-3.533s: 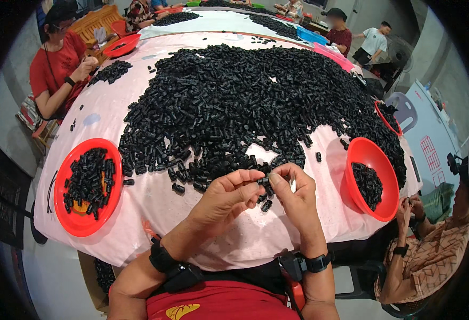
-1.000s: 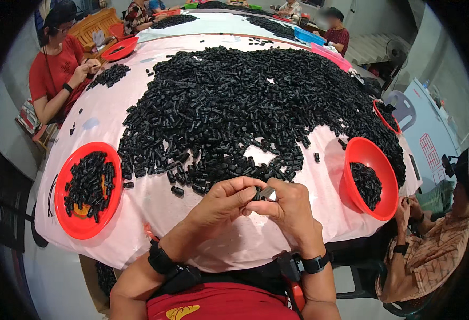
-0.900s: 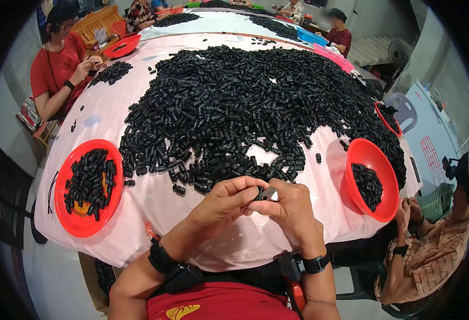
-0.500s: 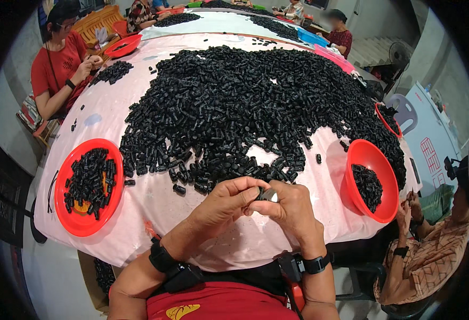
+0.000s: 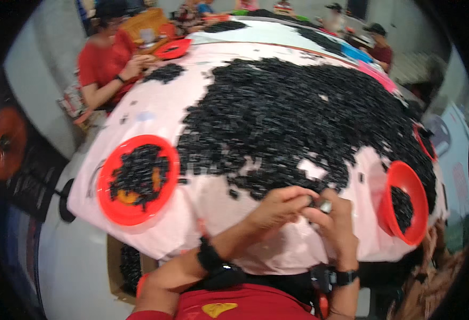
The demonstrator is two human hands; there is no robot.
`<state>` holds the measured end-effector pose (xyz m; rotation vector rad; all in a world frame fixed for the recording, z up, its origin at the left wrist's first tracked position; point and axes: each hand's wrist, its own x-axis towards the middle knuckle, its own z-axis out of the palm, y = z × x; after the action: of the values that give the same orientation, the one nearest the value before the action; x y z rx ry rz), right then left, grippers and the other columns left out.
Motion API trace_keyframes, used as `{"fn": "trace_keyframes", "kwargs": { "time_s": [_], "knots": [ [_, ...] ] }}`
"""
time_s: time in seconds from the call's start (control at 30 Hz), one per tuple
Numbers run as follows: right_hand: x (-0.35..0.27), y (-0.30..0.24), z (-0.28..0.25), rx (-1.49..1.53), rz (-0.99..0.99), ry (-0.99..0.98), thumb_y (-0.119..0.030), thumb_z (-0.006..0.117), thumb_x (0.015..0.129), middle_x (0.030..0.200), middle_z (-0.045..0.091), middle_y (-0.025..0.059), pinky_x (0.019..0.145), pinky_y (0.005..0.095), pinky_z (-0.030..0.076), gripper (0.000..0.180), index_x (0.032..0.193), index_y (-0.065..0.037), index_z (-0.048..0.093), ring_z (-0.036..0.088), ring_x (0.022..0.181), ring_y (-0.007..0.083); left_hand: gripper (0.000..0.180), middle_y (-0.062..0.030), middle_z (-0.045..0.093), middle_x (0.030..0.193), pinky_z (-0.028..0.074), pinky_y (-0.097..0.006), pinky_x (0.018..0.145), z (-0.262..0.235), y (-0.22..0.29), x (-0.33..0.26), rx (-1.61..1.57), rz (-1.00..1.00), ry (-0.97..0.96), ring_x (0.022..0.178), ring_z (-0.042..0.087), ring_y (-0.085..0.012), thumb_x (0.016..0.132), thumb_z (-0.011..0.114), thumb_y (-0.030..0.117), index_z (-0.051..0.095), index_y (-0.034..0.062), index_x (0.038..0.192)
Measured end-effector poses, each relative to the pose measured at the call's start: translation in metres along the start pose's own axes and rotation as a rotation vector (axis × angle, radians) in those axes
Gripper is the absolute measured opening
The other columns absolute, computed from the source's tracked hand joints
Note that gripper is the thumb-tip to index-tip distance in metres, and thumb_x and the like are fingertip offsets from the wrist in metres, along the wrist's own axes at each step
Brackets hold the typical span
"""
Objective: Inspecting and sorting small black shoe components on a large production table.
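Both of my hands meet above the near edge of the table, in front of a large heap of small black cylindrical parts [image 5: 293, 112]. My left hand [image 5: 277, 210] is closed in a pinch on a small black part [image 5: 313, 201], mostly covered by the fingers. Pressed up against it, my right hand [image 5: 335, 217] is closed around a small shiny silver piece [image 5: 326, 206], whose kind I cannot make out. Motion blur softens the fingertips.
A red basin [image 5: 105, 184] of black parts stands at left, another red basin [image 5: 417, 200] at right. Below the table's left edge is a cardboard box [image 5: 114, 266] holding black parts. A person in red [image 5: 104, 66] works at far left; a patterned sleeve [image 5: 432, 282] is close on the right.
My view has swung left, so the table, basins and hands sit farther right in the picture. Both hands keep their pinch close together.
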<state>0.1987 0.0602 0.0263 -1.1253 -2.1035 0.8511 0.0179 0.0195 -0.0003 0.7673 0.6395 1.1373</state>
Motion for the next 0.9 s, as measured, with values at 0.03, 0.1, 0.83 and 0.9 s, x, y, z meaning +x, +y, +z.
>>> {"fn": "trace_keyframes", "kwargs": {
  "time_s": [0.03, 0.1, 0.83, 0.9],
  "knots": [
    [-0.002, -0.003, -0.002, 0.091, -0.040, 0.062, -0.024, 0.084, 0.072, 0.072, 0.064, 0.0097, 0.054, 0.0284, 0.045, 0.035, 0.087, -0.001, 0.062, 0.061, 0.062, 0.0145, 0.029, 0.0065, 0.053, 0.084, 0.039, -0.019, 0.063, 0.004, 0.003, 0.000, 0.026, -0.061, -0.001, 0.070, 0.045, -0.0007, 0.097, 0.058, 0.021, 0.059, 0.0047, 0.121],
    [-0.003, -0.010, -0.005, 0.170, -0.063, 0.062, -0.015, 0.081, 0.073, 0.078, 0.065, 0.0040, 0.056, 0.0221, 0.045, 0.033, 0.097, -0.001, 0.064, 0.056, 0.064, 0.0072, 0.026, 0.0049, 0.056, 0.091, 0.039, -0.019, 0.066, 0.004, -0.004, 0.002, -0.154, -0.033, 0.005, 0.075, 0.048, -0.0016, 0.096, 0.060, 0.020, 0.058, 0.0073, 0.119],
    [0.003, -0.008, 0.001, 0.306, 0.022, -0.052, -0.011, 0.068, 0.088, 0.075, 0.068, 0.0029, 0.062, 0.0230, 0.046, 0.014, 0.096, 0.000, 0.071, 0.059, 0.068, 0.0076, 0.034, 0.0036, 0.059, 0.097, 0.045, -0.019, 0.068, 0.002, 0.001, -0.021, -0.113, -0.038, 0.112, 0.077, 0.053, -0.0019, 0.094, 0.065, 0.020, 0.055, 0.0072, 0.124],
    [0.004, 0.005, -0.005, 0.310, -0.086, 0.160, -0.017, 0.067, 0.090, 0.070, 0.066, 0.0055, 0.057, 0.0263, 0.046, 0.019, 0.094, 0.001, 0.069, 0.058, 0.060, 0.0094, 0.030, 0.0040, 0.054, 0.085, 0.038, -0.020, 0.057, 0.000, 0.022, -0.022, -0.064, 0.052, 0.154, 0.064, 0.044, -0.0039, 0.095, 0.061, 0.018, 0.055, 0.0051, 0.122]
  ]
}}
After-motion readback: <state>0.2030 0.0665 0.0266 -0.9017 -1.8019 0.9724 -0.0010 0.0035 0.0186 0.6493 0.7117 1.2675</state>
